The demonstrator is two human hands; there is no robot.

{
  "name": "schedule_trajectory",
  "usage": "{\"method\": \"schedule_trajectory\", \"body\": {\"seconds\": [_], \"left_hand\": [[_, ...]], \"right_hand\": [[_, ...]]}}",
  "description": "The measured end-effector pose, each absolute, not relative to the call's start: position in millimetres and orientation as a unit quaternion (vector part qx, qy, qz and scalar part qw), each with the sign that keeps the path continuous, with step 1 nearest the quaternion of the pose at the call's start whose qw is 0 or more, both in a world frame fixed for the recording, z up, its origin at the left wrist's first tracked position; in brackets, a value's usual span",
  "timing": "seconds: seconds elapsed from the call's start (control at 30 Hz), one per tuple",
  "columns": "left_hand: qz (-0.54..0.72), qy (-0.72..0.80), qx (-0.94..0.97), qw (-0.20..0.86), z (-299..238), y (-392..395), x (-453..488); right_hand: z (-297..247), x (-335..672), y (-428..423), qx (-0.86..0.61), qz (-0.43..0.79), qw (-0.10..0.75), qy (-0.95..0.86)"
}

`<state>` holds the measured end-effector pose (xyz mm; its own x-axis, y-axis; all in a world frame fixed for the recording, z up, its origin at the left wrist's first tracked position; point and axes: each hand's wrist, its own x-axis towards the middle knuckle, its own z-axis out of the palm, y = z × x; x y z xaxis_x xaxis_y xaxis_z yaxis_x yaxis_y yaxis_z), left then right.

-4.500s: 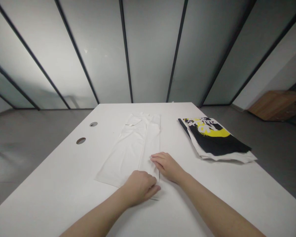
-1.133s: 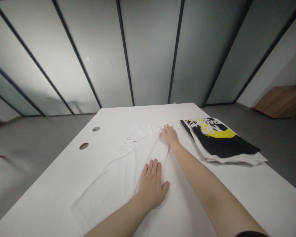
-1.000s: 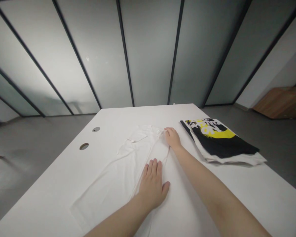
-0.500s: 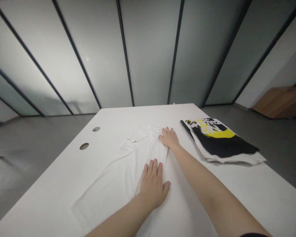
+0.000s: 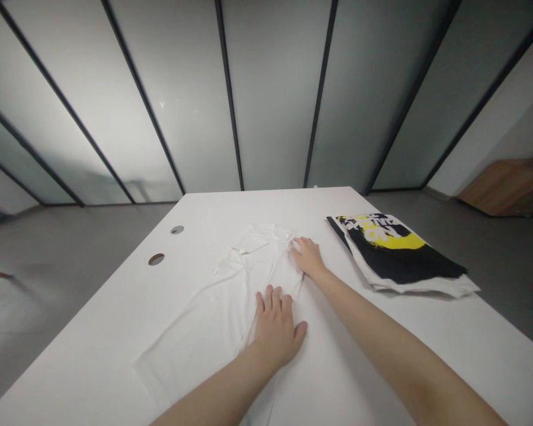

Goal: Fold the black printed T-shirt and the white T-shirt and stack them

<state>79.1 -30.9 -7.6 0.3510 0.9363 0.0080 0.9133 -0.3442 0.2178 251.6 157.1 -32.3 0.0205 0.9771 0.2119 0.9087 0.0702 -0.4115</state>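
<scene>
A white T-shirt point(image 5: 204, 316) lies lengthwise on the white table, folded over in part, with its collar at the far end and light creases along it. My left hand point(image 5: 278, 331) rests palm down on the shirt's right part, fingers stretched forward and thumb out to the side. Farther off, my right hand point(image 5: 307, 256) is at the shirt's right edge by the collar. Its fingers are bent inward and close on the cloth there; the fingertips are partly hidden.
On the table's right side sits a stack of folded shirts point(image 5: 395, 260), black with yellow and white print on top and white cloth below. Two round holes point(image 5: 156, 259) pierce the white table point(image 5: 93, 349) at left. Frosted glass panels point(image 5: 275, 106) stand behind; a wooden cabinet point(image 5: 506, 186) is far right.
My right hand's fingers have curled in from a flat, stretched pose at the shirt's edge. My left hand stays flat in about the same place. The view has shifted slightly.
</scene>
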Motion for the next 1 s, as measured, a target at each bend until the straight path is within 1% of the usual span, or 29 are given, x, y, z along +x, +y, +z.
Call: {"method": "schedule_trajectory", "body": {"seconds": [0.1,0.23,0.3,0.4,0.5,0.63,0.9,1.0], "left_hand": [[0.079,0.569,0.813,0.096,17.8,-28.1,71.5],[0.096,0.572,0.812,0.072,44.2,-9.2,47.3],[0.092,0.587,0.803,0.046,43.6,7.9,32.1],[0.057,0.633,0.772,0.019,28.0,37.7,8.1],[0.011,0.660,0.751,0.009,9.2,61.5,-13.5],[0.005,0.665,0.747,-0.005,-3.4,71.8,-28.2],[-0.002,0.632,0.775,0.020,-13.2,49.5,-37.5],[0.011,0.634,0.773,0.017,-19.3,41.4,-42.5]], "right_hand": [[-35.4,231.2,128.1,-0.716,0.068,0.190,-0.668],[-38.9,197.0,84.7,-0.675,0.051,0.151,-0.721],[-39.4,182.1,68.8,-0.659,0.068,0.131,-0.737],[-37.4,169.6,60.2,-0.669,0.100,0.111,-0.728],[-31.8,170.8,71.0,-0.682,0.112,0.100,-0.715],[-23.9,187.4,105.4,-0.673,0.107,0.076,-0.728],[-17.3,227.4,179.6,-0.606,0.091,-0.004,-0.790],[-13.4,233.3,190.7,-0.601,0.086,-0.013,-0.795]]}}
